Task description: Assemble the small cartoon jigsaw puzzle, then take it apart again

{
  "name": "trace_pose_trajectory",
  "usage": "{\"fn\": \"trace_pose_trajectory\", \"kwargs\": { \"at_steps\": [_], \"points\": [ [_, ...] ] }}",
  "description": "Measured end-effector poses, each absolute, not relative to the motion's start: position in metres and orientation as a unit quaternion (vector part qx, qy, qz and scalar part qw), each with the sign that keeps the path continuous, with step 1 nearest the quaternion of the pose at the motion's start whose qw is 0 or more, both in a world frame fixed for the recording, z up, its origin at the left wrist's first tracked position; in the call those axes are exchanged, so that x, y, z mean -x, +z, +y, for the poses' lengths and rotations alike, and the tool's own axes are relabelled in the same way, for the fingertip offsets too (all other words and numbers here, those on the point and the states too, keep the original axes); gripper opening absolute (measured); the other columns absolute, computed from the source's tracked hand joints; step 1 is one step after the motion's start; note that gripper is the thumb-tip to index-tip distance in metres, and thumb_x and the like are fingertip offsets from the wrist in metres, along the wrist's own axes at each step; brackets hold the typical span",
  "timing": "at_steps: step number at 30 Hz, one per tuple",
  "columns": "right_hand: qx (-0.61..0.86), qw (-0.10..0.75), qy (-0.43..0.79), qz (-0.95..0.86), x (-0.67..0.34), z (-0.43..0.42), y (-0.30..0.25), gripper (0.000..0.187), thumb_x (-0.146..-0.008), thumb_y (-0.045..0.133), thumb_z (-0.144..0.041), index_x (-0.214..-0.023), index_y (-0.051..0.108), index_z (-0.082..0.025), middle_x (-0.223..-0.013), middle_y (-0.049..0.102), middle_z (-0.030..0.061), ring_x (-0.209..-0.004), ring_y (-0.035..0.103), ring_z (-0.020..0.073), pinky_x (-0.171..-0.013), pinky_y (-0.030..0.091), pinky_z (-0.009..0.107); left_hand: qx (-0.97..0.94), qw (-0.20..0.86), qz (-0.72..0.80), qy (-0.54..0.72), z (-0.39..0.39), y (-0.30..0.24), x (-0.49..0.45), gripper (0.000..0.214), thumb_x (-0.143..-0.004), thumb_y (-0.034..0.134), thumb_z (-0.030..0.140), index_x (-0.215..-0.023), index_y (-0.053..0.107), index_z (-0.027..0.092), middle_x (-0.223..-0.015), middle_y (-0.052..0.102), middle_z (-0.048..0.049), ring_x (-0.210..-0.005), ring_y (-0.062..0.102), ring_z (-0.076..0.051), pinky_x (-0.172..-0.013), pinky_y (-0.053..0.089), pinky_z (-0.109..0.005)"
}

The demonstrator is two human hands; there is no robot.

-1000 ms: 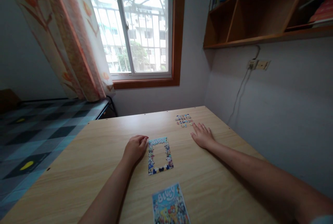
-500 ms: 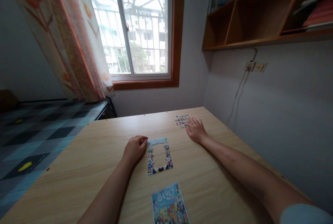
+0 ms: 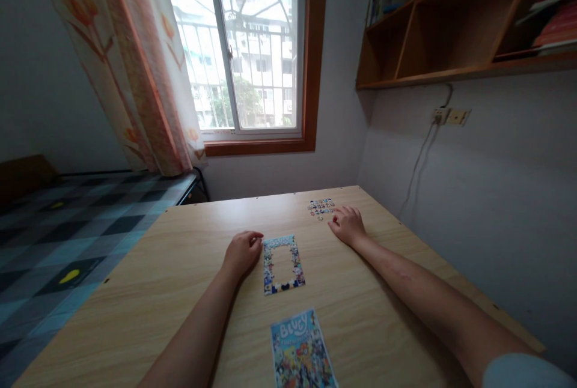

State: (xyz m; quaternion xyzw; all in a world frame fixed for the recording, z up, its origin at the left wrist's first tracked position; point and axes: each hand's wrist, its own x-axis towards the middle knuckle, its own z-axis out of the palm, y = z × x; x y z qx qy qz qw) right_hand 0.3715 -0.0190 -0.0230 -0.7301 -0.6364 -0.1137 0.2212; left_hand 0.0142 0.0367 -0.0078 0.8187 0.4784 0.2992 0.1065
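Note:
A jigsaw frame [image 3: 283,264], only its border assembled and the middle hollow, lies on the wooden table [image 3: 180,292]. My left hand [image 3: 242,251] rests on the table with curled fingers touching the frame's left edge. My right hand [image 3: 348,224] is at the right side of a small patch of loose puzzle pieces [image 3: 321,207], its fingers curled and pinched around something small that I cannot name. A printed picture card [image 3: 301,352] reading "Bluey" lies near the table's front edge.
A window [image 3: 252,45] with a patterned curtain [image 3: 130,63] is behind the table. Wooden shelves [image 3: 455,21] with books hang on the right wall above a socket and cable [image 3: 444,115]. A bed with a checked cover [image 3: 67,226] stands at the left.
My right hand went forward to the loose pieces and then curled its fingers at their edge. My left hand stayed by the frame. The view shifted slightly.

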Motion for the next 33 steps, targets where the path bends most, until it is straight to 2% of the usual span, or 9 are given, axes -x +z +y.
{"fn": "trace_pose_trajectory", "kwargs": {
  "at_steps": [8, 15, 19, 24, 29, 33],
  "points": [
    [0.702, 0.231, -0.085, -0.668, -0.376, -0.019, -0.025, 0.023, -0.09, 0.057, -0.032, -0.089, 0.076, -0.02, -0.127, 0.066, 0.0099, -0.121, 0.049, 0.0249, -0.106, 0.031, 0.037, -0.819, 0.102, 0.479, 0.299, 0.035, -0.005, -0.016, 0.031, -0.083, 0.05, 0.029, -0.094, 0.077, 0.021, -0.1, 0.077, -0.0073, -0.096, 0.069, -0.024, -0.093, 0.051, -0.035],
    [0.693, 0.228, -0.08, -0.679, -0.372, -0.027, -0.025, 0.015, -0.086, 0.06, -0.027, -0.088, 0.072, -0.017, -0.11, 0.07, 0.0095, -0.113, 0.053, 0.0229, -0.099, 0.035, 0.032, -0.813, 0.108, 0.486, 0.303, 0.032, -0.004, -0.017, 0.031, -0.084, 0.05, 0.027, -0.095, 0.078, 0.019, -0.099, 0.077, -0.0085, -0.094, 0.069, -0.024, -0.093, 0.051, -0.035],
    [0.682, 0.236, -0.072, -0.689, -0.363, -0.042, -0.025, 0.013, -0.085, 0.06, -0.027, -0.087, 0.069, -0.018, -0.102, 0.07, 0.0087, -0.107, 0.055, 0.0236, -0.097, 0.037, 0.033, -0.811, 0.114, 0.485, 0.308, 0.033, -0.006, -0.017, 0.03, -0.084, 0.051, 0.025, -0.095, 0.079, 0.019, -0.098, 0.077, -0.0081, -0.093, 0.069, -0.023, -0.093, 0.052, -0.034],
    [0.641, 0.312, -0.039, -0.7, -0.342, -0.058, -0.022, 0.016, -0.089, 0.056, -0.029, -0.087, 0.068, -0.02, -0.094, 0.071, 0.0074, -0.099, 0.059, 0.0228, -0.093, 0.042, 0.033, -0.81, 0.119, 0.481, 0.313, 0.033, -0.007, -0.017, 0.028, -0.084, 0.053, 0.026, -0.094, 0.079, 0.02, -0.097, 0.077, -0.0079, -0.093, 0.069, -0.024, -0.092, 0.052, -0.035],
    [0.596, 0.364, 0.053, -0.714, -0.297, -0.048, -0.014, 0.016, -0.088, 0.059, -0.031, -0.083, 0.072, -0.021, -0.08, 0.072, 0.0036, -0.074, 0.062, 0.0172, -0.074, 0.046, 0.028, -0.813, 0.109, 0.478, 0.315, 0.03, -0.007, -0.018, 0.026, -0.08, 0.055, 0.024, -0.092, 0.079, 0.021, -0.096, 0.077, -0.0065, -0.094, 0.069, -0.023, -0.092, 0.052, -0.034],
    [0.522, 0.397, 0.199, -0.728, -0.257, -0.017, -0.013, 0.012, -0.08, 0.067, -0.027, -0.082, 0.075, -0.018, -0.076, 0.074, 0.0029, -0.071, 0.065, 0.0162, -0.068, 0.047, 0.026, -0.817, 0.108, 0.475, 0.309, 0.029, -0.008, -0.018, 0.026, -0.08, 0.057, 0.024, -0.092, 0.079, 0.02, -0.098, 0.076, -0.0073, -0.096, 0.068, -0.024, -0.094, 0.052, -0.035]
  ]
}}
